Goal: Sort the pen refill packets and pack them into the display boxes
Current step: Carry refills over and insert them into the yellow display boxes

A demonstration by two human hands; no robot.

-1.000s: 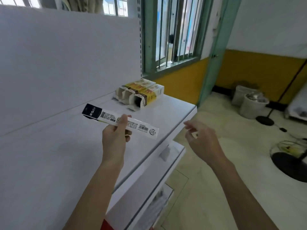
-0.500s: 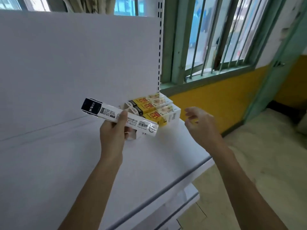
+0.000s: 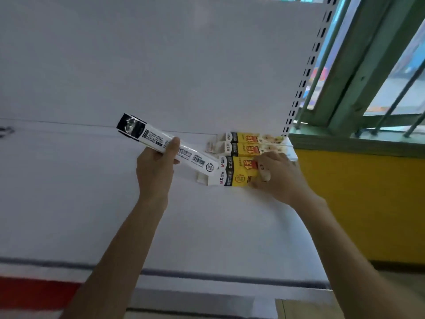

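L hand (image 3: 154, 168) pinches white packet (image 3: 161, 143) mid-frame (tilted, black end upper left); R hand (image 3: 279, 176) grips nearest yellow box (image 3: 239, 170) on shelf (image 3: 92, 203).

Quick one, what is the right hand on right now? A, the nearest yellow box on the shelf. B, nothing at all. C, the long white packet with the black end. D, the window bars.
A: the right hand has its fingers wrapped over the right end of the nearest yellow box on the shelf, while the left hand holds the white packet.
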